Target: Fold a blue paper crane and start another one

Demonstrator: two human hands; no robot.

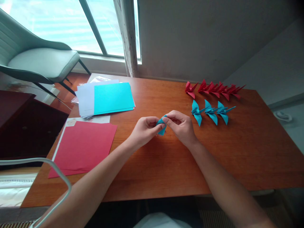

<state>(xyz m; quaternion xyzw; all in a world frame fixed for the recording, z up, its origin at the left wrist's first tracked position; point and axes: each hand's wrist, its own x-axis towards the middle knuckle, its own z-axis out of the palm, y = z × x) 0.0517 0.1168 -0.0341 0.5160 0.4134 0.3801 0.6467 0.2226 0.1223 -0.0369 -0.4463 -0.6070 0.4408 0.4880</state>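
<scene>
As both forearms (pixel 104 167) converge, the fingers (pixel 156 128) pinch folded blue paper (pixel 161 131).

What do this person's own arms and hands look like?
The left hand and right hand are ungloved, with no ring or watch visible. The left forearm and right forearm show no sleeve. A white cable passes in front of the left forearm.

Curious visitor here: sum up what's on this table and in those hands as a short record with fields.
Hands: left hand and right hand both pinch folded blue paper
Surface: brown table
Far right: row of red folded birds
Nearer right: three blue folded birds
Far left: blue sheets overlapping white sheets
Near left: red sheets
</scene>
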